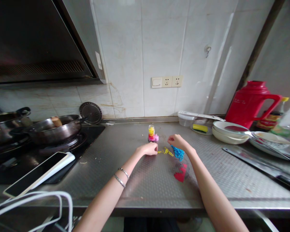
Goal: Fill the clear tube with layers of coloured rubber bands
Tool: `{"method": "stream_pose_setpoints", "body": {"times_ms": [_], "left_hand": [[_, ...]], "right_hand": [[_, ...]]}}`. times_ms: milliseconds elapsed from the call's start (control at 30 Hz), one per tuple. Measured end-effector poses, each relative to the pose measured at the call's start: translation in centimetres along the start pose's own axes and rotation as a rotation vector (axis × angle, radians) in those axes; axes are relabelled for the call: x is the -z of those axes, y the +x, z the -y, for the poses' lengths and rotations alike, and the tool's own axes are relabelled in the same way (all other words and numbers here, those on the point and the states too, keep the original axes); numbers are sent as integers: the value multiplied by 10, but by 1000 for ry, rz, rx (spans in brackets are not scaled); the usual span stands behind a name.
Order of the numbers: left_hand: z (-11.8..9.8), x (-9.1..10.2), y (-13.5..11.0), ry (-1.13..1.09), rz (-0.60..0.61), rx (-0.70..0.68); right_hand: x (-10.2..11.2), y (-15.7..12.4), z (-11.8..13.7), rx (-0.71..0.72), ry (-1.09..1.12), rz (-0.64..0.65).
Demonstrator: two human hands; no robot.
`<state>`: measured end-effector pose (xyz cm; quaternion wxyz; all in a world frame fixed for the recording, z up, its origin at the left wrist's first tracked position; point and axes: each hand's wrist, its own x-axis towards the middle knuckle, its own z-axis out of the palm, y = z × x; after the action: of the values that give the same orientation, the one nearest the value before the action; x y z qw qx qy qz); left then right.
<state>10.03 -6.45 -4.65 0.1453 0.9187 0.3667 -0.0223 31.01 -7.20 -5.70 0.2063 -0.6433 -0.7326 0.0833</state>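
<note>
My left hand [149, 149] rests low over the counter with curled fingers, its fingertips at the left end of a small spread of thin yellow loops [168, 151]. Whatever it pinches is hidden. To the right, my right hand [177, 141] is closed, fingertips pointing left, above a heap of blue loops [178, 153]. I cannot make out what is in its fingers. Behind my left hand stands a small clear jar [151, 130] with yellow and red contents. A small pink object [156, 138] touches its right side. Nearer me lies a red and grey flat piece [180, 173].
At left are a stove with a pan [53, 129], a phone [37, 174] on a white stand, and a white cable [67, 199]. At right are a yellow sponge [200, 128], stacked bowls [228, 137], a knife [253, 162] and a red thermos [246, 104].
</note>
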Motion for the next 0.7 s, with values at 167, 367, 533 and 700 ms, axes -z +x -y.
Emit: {"method": "stream_pose_setpoints", "body": {"times_ms": [167, 367, 533, 700], "left_hand": [[0, -3, 1, -30, -9, -15], [2, 12, -4, -120, -50, -138], [15, 59, -17, -132, -351, -128], [26, 104, -18, 26, -501, -40]], "right_hand": [[-2, -2, 5, 4, -14, -8], [-1, -3, 8, 28, -10, -15], [0, -5, 9, 23, -23, -29], [0, -7, 15, 29, 1, -16]]}}
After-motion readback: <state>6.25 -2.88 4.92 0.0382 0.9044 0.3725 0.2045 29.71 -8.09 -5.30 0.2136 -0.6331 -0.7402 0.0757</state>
